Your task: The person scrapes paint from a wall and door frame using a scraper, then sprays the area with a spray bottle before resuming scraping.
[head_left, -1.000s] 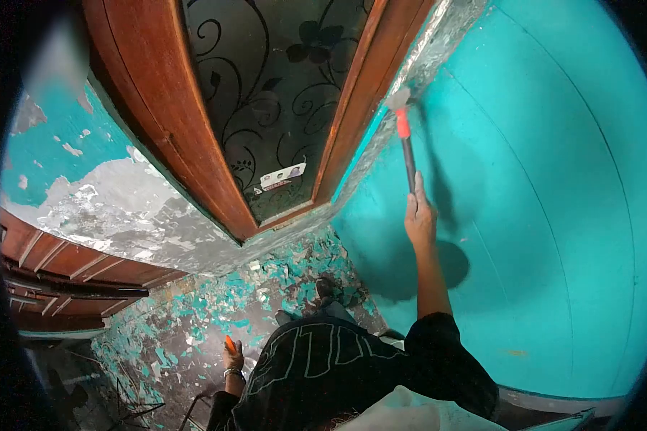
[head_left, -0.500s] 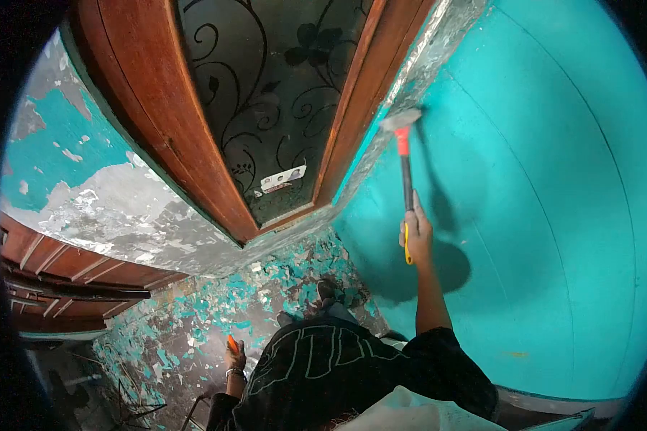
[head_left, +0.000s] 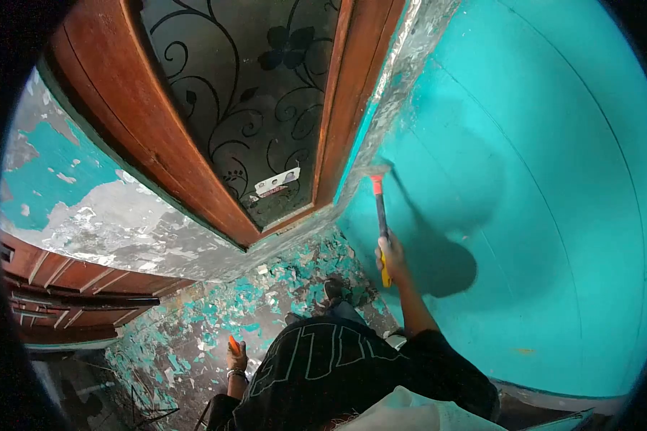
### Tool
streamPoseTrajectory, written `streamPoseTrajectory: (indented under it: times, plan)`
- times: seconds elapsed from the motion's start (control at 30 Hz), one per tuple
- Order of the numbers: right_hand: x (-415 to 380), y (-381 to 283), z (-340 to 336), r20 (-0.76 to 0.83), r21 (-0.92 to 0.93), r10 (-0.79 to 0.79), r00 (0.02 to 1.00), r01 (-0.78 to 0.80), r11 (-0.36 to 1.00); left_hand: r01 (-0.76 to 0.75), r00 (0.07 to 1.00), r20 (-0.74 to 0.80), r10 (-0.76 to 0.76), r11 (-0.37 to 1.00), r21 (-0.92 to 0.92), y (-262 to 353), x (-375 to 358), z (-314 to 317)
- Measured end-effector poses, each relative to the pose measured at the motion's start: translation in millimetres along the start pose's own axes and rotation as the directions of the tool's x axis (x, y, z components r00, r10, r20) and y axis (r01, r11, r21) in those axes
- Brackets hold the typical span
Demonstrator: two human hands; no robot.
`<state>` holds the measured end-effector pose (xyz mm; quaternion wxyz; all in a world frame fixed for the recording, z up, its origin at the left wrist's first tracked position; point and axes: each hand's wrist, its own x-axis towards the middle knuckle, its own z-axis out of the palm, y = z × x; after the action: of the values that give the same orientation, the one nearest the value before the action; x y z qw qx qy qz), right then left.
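My right hand [head_left: 392, 257] is closed around the dark and yellow handle of a paint scraper [head_left: 381, 205] with a red neck. The scraper's wide head is at the turquoise wall [head_left: 510, 251], right by the bare grey strip [head_left: 402, 97] along the window side. Down at my left side, my left hand [head_left: 237, 358] is closed on an orange-handled tool [head_left: 233, 345]; the rest of this tool is hidden by the fingers.
A brown wooden window frame [head_left: 129, 93] holds dark glass with scrollwork [head_left: 230, 79]. Turquoise and grey paint flakes [head_left: 244, 294] litter the floor around my feet. To the left are a patchy peeling wall [head_left: 115, 208], brown wooden furniture [head_left: 72, 294] and thin metal legs [head_left: 151, 413].
My right hand has come down and to the left with the scraper, its head now lower along the edge of the grey strip. My left hand stays at my side. The view has shifted slightly.
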<state>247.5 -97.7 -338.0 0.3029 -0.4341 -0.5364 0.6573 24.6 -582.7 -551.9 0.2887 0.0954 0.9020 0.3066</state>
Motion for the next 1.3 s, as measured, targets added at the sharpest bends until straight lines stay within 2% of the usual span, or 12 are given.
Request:
streamPoseTrajectory:
  times: [0.13, 0.7, 0.73, 0.8, 0.83, 0.87, 0.93, 1.0, 1.03, 1.23, 1.27, 1.3]
  plan:
    - [20.2, -2.8, 3.1, 0.018, -0.037, -0.342, 0.939, 0.343, 0.939, 0.014, 0.997, 0.069, -0.021, 0.994, 0.106, 21.6, -6.6, -13.7]
    - [168.3, -18.2, 30.3, 0.002, 0.198, -0.476, 0.879, 0.467, 0.862, -0.107, 0.985, -0.108, 0.134, 0.969, 0.222, 73.9, -38.1, -10.5]
    - [171.6, -27.0, 28.8, 0.029, 0.102, -0.535, 0.845, 0.53, 0.842, -0.102, 0.985, -0.111, 0.13, 0.969, 0.226, -4.0, -43.3, -24.2]
    - [176.9, -15.9, 23.0, 0.044, 0.125, -0.53, 0.847, 0.522, 0.844, -0.031, 0.993, -0.12, 0.004, 0.974, -0.224, -29.2, -1.6, 17.2]
    - [186.0, 6.0, 18.7, -0.03, -0.345, -0.869, 0.494, 0.811, 0.473, -0.126, 0.984, -0.145, 0.098, 0.972, -0.199, -22.4, -3.9, 18.2]
    - [192.5, 25.8, 14.8, 0.127, -0.718, -0.991, 0.043, 0.693, -0.062, -0.132, 0.983, -0.151, 0.102, 0.971, -0.202, -22.0, -1.6, 20.7]
    - [192.9, 32.7, 13.9, 0.111, -0.695, -0.994, 0.012, 0.716, -0.069, -0.147, 0.983, -0.123, 0.138, 0.987, -0.07, -33.3, 0.6, 29.6]
    - [176.1, 8.8, 14.5, 0.091, -0.101, -0.645, 0.759, 0.651, 0.752, -0.044, 0.996, -0.089, 0.021, 0.961, -0.273, -41.5, -1.6, 32.7]
    - [175.6, -18.2, 20.5, 0.089, 0.137, -0.504, 0.859, 0.491, 0.86, -0.059, 0.994, -0.099, 0.037, 0.971, -0.231, -38.2, -2.6, 33.3]
    - [176.4, -106.3, 25.7, 0.047, 0.22, -0.503, 0.863, 0.483, 0.848, -0.041, 0.996, -0.079, 0.044, 0.998, 0.039, 64.0, -22.2, 21.9]
    - [182.1, -84.2, 20.6, -0.046, -0.328, -0.856, 0.514, 0.802, 0.499, -0.028, 0.998, -0.06, 0.032, 0.997, 0.065, 65.0, -18.7, 22.3]
    - [189.2, -55.1, 16.0, 0.141, -0.756, -0.988, 0.063, 0.651, -0.066, -0.038, 0.997, -0.061, 0.042, 0.997, 0.063, 66.6, -14.3, 23.5]
